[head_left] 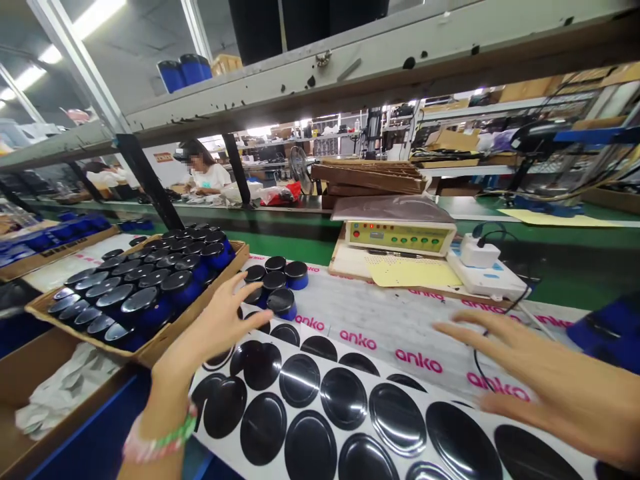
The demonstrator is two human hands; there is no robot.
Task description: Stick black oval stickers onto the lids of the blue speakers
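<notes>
Nearest me: white sheet [220,450] on anko-printed cover [370,300], rows of glossy black discs [300,380], raised-looking rims on some, bright light streaks. Discs at left look doubled up, overlapping. My left hand [227,320] wide, thumb well off fingers, over sheet's far left corner, near blue jars [283,303] with shiny black lids. My right hand [510,347] wide too, slightly blurred, above cover. Left: cardboard tray [150,350], packed with similar jars. Farther: control box [397,237], red light lit. Beyond: seated person [207,175].
</notes>
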